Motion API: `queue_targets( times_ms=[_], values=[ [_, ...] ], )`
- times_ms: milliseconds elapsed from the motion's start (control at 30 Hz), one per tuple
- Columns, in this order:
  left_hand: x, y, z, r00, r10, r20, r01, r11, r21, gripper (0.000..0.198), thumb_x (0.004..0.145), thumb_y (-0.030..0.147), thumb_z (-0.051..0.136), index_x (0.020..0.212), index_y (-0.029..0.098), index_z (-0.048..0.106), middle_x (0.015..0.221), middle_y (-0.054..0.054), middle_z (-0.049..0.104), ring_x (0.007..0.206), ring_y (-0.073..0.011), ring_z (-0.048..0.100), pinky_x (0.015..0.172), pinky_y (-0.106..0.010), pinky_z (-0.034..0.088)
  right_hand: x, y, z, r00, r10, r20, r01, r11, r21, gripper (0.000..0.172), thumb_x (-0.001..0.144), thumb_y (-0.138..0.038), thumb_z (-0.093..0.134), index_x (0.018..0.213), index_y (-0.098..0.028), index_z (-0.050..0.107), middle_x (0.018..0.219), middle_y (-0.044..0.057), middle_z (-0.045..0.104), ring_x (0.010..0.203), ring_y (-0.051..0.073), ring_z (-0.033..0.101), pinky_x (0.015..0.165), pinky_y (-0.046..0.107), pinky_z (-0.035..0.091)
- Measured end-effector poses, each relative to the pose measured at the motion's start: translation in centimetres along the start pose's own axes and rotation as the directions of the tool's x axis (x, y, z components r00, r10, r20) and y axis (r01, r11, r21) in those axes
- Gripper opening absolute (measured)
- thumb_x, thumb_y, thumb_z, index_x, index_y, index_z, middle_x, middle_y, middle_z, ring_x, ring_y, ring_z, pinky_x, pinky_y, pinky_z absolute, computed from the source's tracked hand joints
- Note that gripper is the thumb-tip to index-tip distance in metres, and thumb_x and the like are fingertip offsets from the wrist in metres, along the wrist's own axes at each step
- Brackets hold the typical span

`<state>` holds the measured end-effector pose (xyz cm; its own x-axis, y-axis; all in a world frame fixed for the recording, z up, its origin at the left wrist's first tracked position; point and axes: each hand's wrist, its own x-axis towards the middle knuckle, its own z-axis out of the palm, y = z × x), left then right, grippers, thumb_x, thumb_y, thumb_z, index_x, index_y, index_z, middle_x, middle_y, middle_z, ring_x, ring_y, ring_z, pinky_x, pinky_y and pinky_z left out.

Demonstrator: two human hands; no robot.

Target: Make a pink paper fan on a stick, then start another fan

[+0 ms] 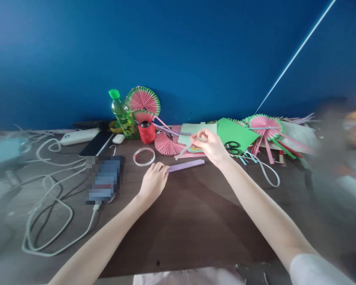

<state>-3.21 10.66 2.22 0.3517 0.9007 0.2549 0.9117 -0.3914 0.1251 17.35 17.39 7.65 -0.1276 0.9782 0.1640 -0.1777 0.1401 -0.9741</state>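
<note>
Low over the dark table, my left hand (154, 180) has its fingers closed on one end of a folded purple paper strip (187, 165). The strip points right, lying close to the tabletop. My right hand (209, 147) is raised above the strip's far end, with thumb and fingers pinched together. Whatever is in that pinch is too small to make out; thin paper strips pass behind the fingertips. Just behind my left hand lies a roll of clear tape (144, 164). A pleated pink paper fan (167, 145) sits behind the purple strip.
Green paper (237, 132), black scissors handles (233, 147) and a pink-green rosette (265, 126) lie right. Behind stand a green bottle (124, 118) and a red container (146, 132). A phone (105, 180) with a looped white cable (69, 209) occupies the left. A blue wall (178, 59) bounds the back.
</note>
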Motion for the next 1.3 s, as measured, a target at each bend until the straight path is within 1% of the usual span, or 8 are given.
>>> queue_targets(
  times_ms=[67, 167, 333, 567, 667, 933, 1167, 1300],
  values=[
    [-0.2, 0.9, 0.0, 0.999, -0.028, 0.014, 0.028, 0.999, 0.041, 0.021, 0.085, 0.017, 0.039, 0.095, 0.017, 0.058, 0.092, -0.008, 0.058, 0.086, -0.0212, 0.055, 0.075, -0.034, 0.046, -0.3, 1.0, 0.0, 0.997, 0.075, -0.002, -0.075, 0.997, -0.001, 0.040, 0.054, -0.032, 0.075, 0.069, -0.020, 0.041, 0.070, -0.005, 0.057, 0.061, 0.011, 0.059, 0.065, 0.031, 0.050],
    [-0.3, 2.0, 0.0, 0.999, -0.032, 0.009, 0.032, 0.999, -0.021, 0.019, 0.082, 0.015, 0.043, 0.096, 0.019, 0.056, 0.093, -0.006, 0.057, 0.087, -0.0199, 0.054, 0.076, -0.031, 0.045, -0.6, 1.9, 0.2, 0.990, 0.139, -0.005, -0.139, 0.990, -0.024, 0.042, 0.054, -0.034, 0.075, 0.072, -0.021, 0.039, 0.060, -0.007, 0.055, 0.056, 0.013, 0.062, 0.061, 0.031, 0.051],
    [-0.2, 3.2, 0.3, 0.999, -0.047, 0.003, 0.047, 0.990, -0.134, 0.017, 0.078, 0.011, 0.046, 0.092, 0.018, 0.053, 0.090, -0.005, 0.057, 0.087, -0.0203, 0.052, 0.080, -0.033, 0.044, -1.0, 2.5, 0.5, 0.983, 0.183, -0.020, -0.184, 0.979, -0.083, 0.039, 0.062, -0.032, 0.070, 0.076, -0.022, 0.035, 0.060, -0.006, 0.059, 0.056, 0.016, 0.064, 0.057, 0.030, 0.051],
    [-1.0, 4.5, 0.3, 0.999, -0.031, 0.034, 0.033, 0.998, -0.053, 0.019, 0.083, 0.021, 0.047, 0.098, 0.013, 0.054, 0.092, -0.010, 0.058, 0.086, -0.0240, 0.052, 0.080, -0.038, 0.045, -1.6, 3.7, 1.2, 0.954, 0.298, -0.046, -0.300, 0.951, -0.074, 0.029, 0.071, -0.022, 0.062, 0.077, -0.023, 0.034, 0.058, -0.008, 0.057, 0.053, 0.012, 0.064, 0.056, 0.028, 0.054],
    [-2.0, 5.1, 0.2, 1.000, -0.005, 0.015, 0.006, 0.998, -0.060, 0.029, 0.083, 0.028, 0.048, 0.106, 0.011, 0.053, 0.096, -0.013, 0.057, 0.090, -0.0255, 0.052, 0.082, -0.040, 0.045, -2.1, 4.0, 1.4, 0.947, 0.320, -0.042, -0.322, 0.943, -0.083, 0.030, 0.070, -0.022, 0.063, 0.078, -0.023, 0.034, 0.059, -0.008, 0.058, 0.054, 0.013, 0.064, 0.056, 0.029, 0.054],
    [-4.2, 6.4, 0.7, 0.994, 0.105, 0.033, -0.101, 0.989, -0.110, 0.047, 0.084, 0.025, 0.041, 0.126, 0.004, 0.042, 0.120, -0.019, 0.055, 0.107, -0.0280, 0.049, 0.091, -0.042, 0.042, -3.2, 4.1, 1.4, 0.976, 0.217, -0.017, -0.215, 0.950, -0.226, 0.048, 0.057, -0.024, 0.072, 0.080, -0.024, 0.029, 0.053, -0.009, 0.059, 0.052, 0.016, 0.064, 0.058, 0.032, 0.053],
    [-4.5, 7.2, 0.7, 0.988, 0.135, 0.072, -0.130, 0.989, -0.065, 0.050, 0.084, 0.026, 0.042, 0.129, 0.005, 0.040, 0.132, -0.018, 0.047, 0.108, -0.0293, 0.049, 0.087, -0.043, 0.042, -4.9, 4.7, 2.2, 0.988, 0.152, 0.004, -0.147, 0.964, -0.221, 0.040, 0.064, -0.021, 0.063, 0.080, -0.025, 0.027, 0.063, -0.011, 0.054, 0.051, 0.015, 0.063, 0.051, 0.028, 0.050],
    [-4.8, 7.1, 0.6, 0.985, 0.163, 0.061, -0.161, 0.986, -0.031, 0.050, 0.084, 0.024, 0.040, 0.130, 0.006, 0.039, 0.135, -0.017, 0.044, 0.109, -0.0275, 0.050, 0.086, -0.041, 0.041, -5.6, 5.2, 2.2, 0.995, 0.095, -0.003, -0.092, 0.957, -0.275, 0.036, 0.068, -0.022, 0.060, 0.081, -0.025, 0.027, 0.066, -0.009, 0.053, 0.054, 0.015, 0.063, 0.053, 0.028, 0.049]
  ],
)
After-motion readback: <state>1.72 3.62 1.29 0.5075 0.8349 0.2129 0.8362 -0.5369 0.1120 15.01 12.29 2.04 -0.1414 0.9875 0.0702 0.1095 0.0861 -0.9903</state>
